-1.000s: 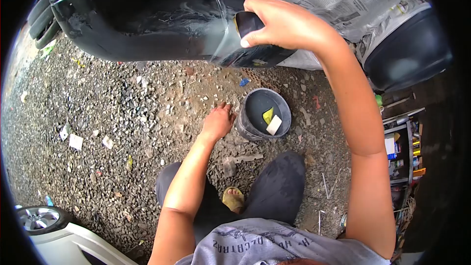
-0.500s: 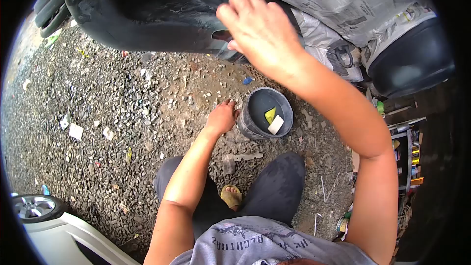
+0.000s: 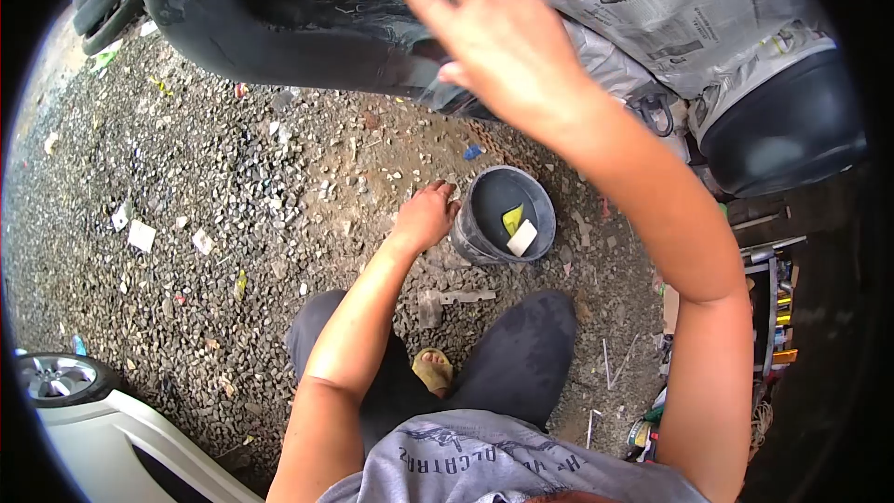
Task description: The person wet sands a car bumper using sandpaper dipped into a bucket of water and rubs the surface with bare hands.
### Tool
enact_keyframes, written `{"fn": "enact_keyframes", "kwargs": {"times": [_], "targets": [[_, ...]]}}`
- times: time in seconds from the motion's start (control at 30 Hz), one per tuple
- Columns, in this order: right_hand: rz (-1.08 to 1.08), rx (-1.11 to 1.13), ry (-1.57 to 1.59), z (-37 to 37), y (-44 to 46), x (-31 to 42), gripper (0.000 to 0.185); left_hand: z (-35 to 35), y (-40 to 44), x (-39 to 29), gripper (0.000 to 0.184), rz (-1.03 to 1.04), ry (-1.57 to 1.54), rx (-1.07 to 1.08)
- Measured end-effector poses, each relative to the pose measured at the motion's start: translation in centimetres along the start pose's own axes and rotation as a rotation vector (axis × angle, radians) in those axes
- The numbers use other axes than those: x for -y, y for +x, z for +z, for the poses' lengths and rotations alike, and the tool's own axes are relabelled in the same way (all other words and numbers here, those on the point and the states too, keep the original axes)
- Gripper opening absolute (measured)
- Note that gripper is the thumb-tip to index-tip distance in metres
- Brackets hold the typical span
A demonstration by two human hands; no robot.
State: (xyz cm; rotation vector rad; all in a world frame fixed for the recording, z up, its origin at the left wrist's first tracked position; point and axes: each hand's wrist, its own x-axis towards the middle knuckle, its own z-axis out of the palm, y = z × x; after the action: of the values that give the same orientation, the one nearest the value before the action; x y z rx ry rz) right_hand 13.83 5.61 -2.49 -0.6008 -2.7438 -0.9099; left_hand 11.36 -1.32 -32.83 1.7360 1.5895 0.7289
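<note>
My right hand (image 3: pixel 507 47) is over the dark, wet-looking bumper (image 3: pixel 307 42), with its fingers stretched out and apart. Whether anything lies under its palm is hidden. Low beside the bucket, my left hand (image 3: pixel 426 214) is open over the gravel, its fingertips near the bucket's wall, and nothing shows in it. Dark liquid fills part of the grey bucket (image 3: pixel 473 231). A yellow-green piece (image 3: pixel 512 218) and a white block (image 3: pixel 522 238) are inside it.
Newspaper sheets (image 3: pixel 652 14) cover the body above the bumper. A dark rounded part (image 3: pixel 787 126) is at right, above a shelf with tools (image 3: pixel 775 317). Tires (image 3: pixel 110 5) stand top left, a white car (image 3: pixel 116 438) bottom left. A flat scrap (image 3: pixel 466 297) lies before my knees.
My right hand held a dark piece against the bumper a second ago; it has since moved left and its fingers have spread. The view has shifted slightly. My left hand stays beside the bucket.
</note>
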Motion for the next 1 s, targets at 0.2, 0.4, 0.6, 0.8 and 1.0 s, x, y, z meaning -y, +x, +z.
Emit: {"fn": "enact_keyframes", "kwargs": {"times": [0.2, 0.4, 0.6, 0.8, 1.0], "targets": [[-0.114, 0.068, -0.059, -2.1, 0.2, -1.2, 0.087, 0.5, -0.4, 0.0, 0.044, 0.001, 0.014, -0.025], [-0.133, -0.035, -0.192, 1.6, 0.3, 1.6, 0.086, 0.7, 0.1, 0.3, 0.042, 0.005, -0.033, -0.019], [-0.01, 0.012, -0.012, -0.5, 0.2, -1.2, 0.096, 0.3, -0.3, -0.4, 0.042, 0.015, -0.011, -0.021], [0.057, 0.162, 0.075, -0.4, -0.2, -0.5, 0.092, 1.0, 0.2, 0.7, 0.043, -0.013, -0.008, -0.007], [0.257, 0.113, 0.151, -4.7, -3.7, -6.5, 0.073, -2.2, -0.8, -2.3, 0.037, 0.133, -0.184, -0.271]]}}
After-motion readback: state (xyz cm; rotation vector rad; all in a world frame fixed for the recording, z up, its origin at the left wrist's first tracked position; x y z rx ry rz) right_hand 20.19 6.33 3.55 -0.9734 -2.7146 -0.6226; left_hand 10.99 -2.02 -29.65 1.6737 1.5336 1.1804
